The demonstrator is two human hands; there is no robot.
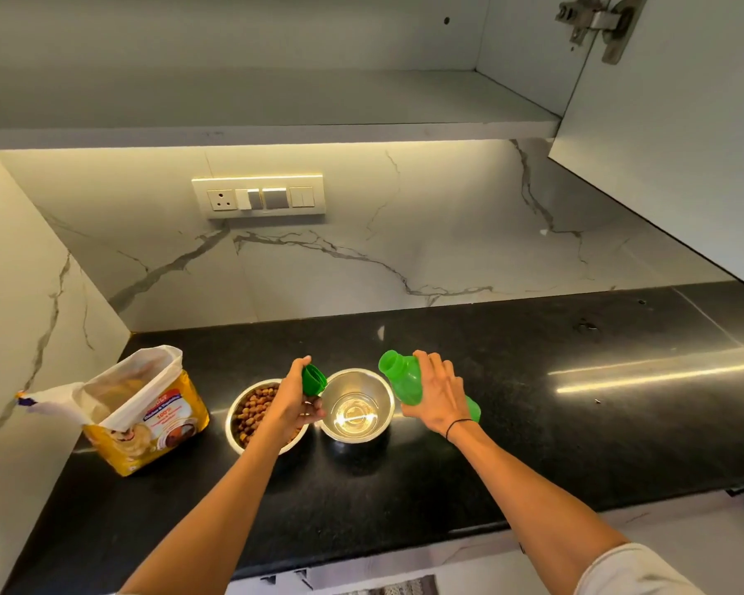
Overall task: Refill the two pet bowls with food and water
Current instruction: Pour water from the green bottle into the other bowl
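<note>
Left hand [292, 397] pinching green cap [313, 380], right hand [437, 392] gripping tilted green bottle [404, 377] beside water bowl [356, 405]

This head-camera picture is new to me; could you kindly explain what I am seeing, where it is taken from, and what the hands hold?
No machine here: a person wears a wide-angle camera on the head, looking down along both bare arms at a black counter. The right hand grips a green bottle, tilted with its open mouth toward a steel bowl holding some water. The left hand holds the bottle's green cap. Beside it, a second steel bowl holds brown kibble, and an opened yellow pet-food bag stands at the left.
</note>
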